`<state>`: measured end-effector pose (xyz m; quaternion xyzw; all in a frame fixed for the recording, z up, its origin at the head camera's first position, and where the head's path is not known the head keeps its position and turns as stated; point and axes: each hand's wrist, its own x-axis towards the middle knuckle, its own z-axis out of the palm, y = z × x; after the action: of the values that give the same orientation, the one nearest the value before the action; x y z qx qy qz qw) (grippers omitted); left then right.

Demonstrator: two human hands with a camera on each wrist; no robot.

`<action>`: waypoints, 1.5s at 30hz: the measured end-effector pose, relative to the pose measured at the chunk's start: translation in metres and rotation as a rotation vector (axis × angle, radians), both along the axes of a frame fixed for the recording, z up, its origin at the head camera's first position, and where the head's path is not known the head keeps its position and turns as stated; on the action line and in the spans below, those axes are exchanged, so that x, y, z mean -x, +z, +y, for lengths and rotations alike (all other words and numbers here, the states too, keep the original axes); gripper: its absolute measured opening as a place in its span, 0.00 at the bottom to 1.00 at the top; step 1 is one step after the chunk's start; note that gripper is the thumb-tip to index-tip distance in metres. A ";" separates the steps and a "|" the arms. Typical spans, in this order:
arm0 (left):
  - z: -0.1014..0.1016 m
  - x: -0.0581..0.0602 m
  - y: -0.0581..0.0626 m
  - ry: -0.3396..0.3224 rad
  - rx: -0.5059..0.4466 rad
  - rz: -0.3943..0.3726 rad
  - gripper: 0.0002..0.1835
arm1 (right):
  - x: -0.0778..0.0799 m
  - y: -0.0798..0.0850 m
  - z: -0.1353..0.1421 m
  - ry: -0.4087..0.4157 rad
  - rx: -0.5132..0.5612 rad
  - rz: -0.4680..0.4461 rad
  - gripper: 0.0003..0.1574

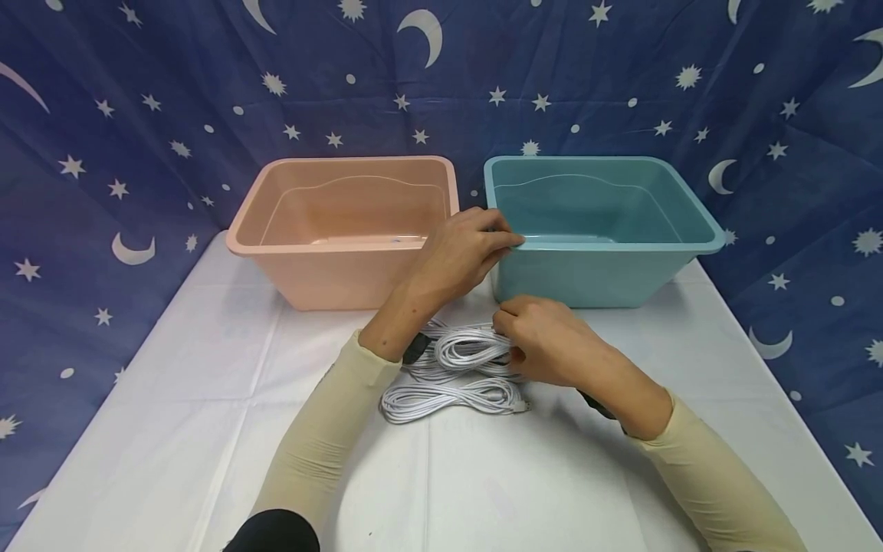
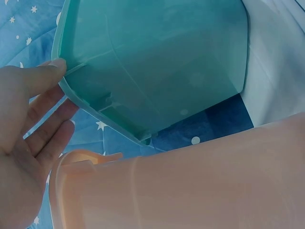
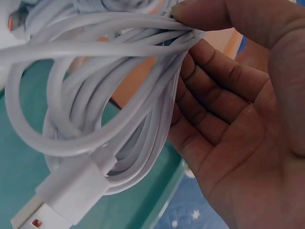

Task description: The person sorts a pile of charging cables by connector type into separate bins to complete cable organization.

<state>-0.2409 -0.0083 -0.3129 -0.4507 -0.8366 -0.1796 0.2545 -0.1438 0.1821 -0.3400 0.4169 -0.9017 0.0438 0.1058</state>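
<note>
My left hand (image 1: 458, 257) pinches the near left corner of the teal plastic bin's rim (image 1: 607, 247); in the left wrist view the thumb (image 2: 45, 76) lies on one side of that rim, the fingers on the other. Lower down, my right hand (image 1: 548, 341) grips a coiled white USB cable (image 1: 472, 349) between thumb and fingertips. Its loops and USB plug (image 3: 74, 188) show large in the right wrist view. Further coils of white cable (image 1: 441, 402) lie on the table beneath and in front of the held one.
A peach plastic bin (image 1: 331, 280) stands left of the teal one, with a narrow gap between them. Both are on a white cloth-covered table (image 1: 497, 475). Behind hangs a dark blue curtain (image 1: 469, 61) with moons and stars.
</note>
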 end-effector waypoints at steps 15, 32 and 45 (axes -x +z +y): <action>0.000 0.000 -0.003 0.002 -0.002 -0.002 0.11 | -0.008 0.031 0.028 -0.052 0.086 0.068 0.17; 0.002 0.000 -0.004 0.003 -0.010 -0.004 0.11 | -0.024 0.068 0.057 -0.049 0.229 0.289 0.26; 0.002 -0.001 -0.003 0.031 0.006 -0.019 0.12 | -0.019 0.077 0.068 -0.102 0.350 0.458 0.24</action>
<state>-0.2396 -0.0061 -0.3160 -0.4367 -0.8463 -0.1777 0.2479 -0.1245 0.2506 -0.2631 0.3453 -0.8530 0.0978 0.3789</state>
